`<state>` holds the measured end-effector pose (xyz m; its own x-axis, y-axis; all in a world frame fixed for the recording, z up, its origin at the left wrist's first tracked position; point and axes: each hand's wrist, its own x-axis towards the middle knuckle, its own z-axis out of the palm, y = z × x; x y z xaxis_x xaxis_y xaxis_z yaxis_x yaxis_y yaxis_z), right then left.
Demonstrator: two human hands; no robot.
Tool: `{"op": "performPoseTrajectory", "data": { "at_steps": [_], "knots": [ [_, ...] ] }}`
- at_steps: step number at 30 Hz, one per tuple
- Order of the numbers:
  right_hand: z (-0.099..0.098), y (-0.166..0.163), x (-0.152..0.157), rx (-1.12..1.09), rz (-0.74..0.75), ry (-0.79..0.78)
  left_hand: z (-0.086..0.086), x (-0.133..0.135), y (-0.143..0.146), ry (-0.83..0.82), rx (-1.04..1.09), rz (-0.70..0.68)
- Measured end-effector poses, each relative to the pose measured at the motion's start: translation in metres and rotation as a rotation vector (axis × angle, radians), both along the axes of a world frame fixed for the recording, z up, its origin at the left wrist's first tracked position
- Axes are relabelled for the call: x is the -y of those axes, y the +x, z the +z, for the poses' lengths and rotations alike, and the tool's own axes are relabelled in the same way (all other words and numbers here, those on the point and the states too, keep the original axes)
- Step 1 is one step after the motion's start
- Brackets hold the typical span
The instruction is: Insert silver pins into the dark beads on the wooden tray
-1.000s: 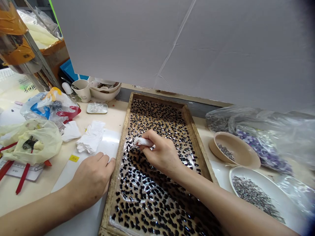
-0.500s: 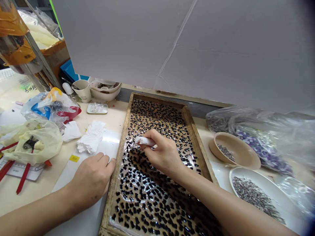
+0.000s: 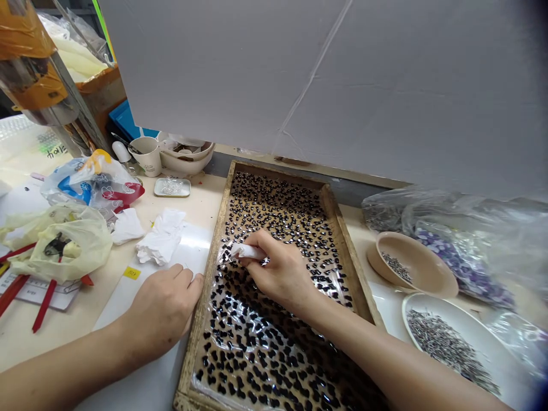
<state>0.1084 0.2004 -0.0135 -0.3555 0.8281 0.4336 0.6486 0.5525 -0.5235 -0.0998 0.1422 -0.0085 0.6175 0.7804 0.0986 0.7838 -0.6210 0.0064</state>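
Note:
A long wooden tray [image 3: 213, 234] lies in front of me, lined with clear film and covered with several small black heart-shaped pieces [image 3: 274, 211]. My right hand [image 3: 282, 274] rests over the tray's middle, its fingers closed on a small white wad [image 3: 246, 251] pressed to the film near the left wall. My left hand [image 3: 165, 308] lies on the table, fingers curled loosely, its thumb touching the tray's left rim.
Crumpled white tissues [image 3: 160, 240], plastic bags [image 3: 64, 242] and red tools [image 3: 43, 305] lie on the left. Cups and bowls [image 3: 186, 157] stand behind. On the right are a tan bowl [image 3: 413, 265], a white plate of metal bits [image 3: 449, 342] and bagged purple pieces [image 3: 462, 262]. A white board [image 3: 342, 85] stands behind.
My right hand and the wad have shifted slightly toward the tray's left wall. The view has drifted a little. My left hand stays put.

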Motion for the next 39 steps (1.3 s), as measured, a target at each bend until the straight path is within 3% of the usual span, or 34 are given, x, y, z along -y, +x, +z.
{"op": "performPoseTrajectory", "data": {
  "at_steps": [13,23,29,39],
  "knots": [
    [-0.005,-0.001,-0.001,-0.008,0.009,0.024,-0.001,0.002,-0.001,0.015,-0.013,-0.003],
    [0.009,0.012,0.002,-0.083,-0.119,-0.082,0.004,0.0,0.0,0.005,-0.021,0.02],
    [0.011,0.018,0.006,-0.072,-0.166,-0.06,0.005,0.0,0.001,-0.013,-0.011,0.01],
    [-0.002,0.018,0.002,0.046,-0.044,-0.017,0.002,0.0,0.001,-0.016,-0.007,-0.019]
  ]
}}
